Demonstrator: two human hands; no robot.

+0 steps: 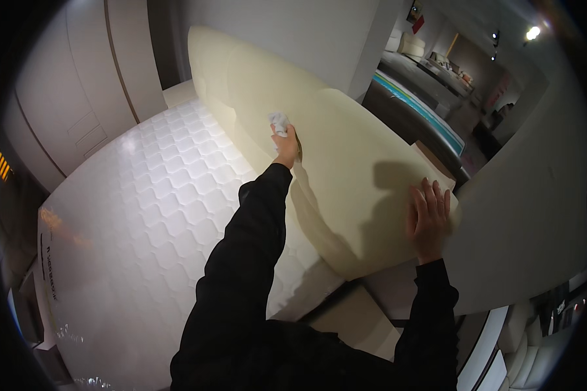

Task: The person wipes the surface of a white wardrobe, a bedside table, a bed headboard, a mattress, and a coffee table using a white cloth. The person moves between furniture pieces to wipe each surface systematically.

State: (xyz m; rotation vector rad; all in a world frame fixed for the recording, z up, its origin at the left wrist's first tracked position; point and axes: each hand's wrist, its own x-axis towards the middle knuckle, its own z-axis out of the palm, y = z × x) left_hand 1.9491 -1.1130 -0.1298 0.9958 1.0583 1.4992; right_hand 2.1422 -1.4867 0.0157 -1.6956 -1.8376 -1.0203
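Note:
My left hand (pixel 286 146) grips a crumpled white cloth (pixel 278 121) against the front face of a cream upholstered headboard (pixel 264 83). My right hand (pixel 429 220) lies palm down at the headboard's right end, fingers slightly apart, with nothing in it. Shadows of my arms and head fall across the headboard. Along its lower edge lies a white quilted mattress (pixel 176 171) under what looks like glossy clear plastic film. My left arm reaches over the mattress.
A pale panelled wardrobe (pixel 88 73) stands beyond the mattress's far side. A grey wall (pixel 293 34) rises behind the headboard. Through an opening at upper right, another bed with a teal-edged mattress (pixel 420 112) is visible. A beige low surface (pixel 354 317) lies close before my body.

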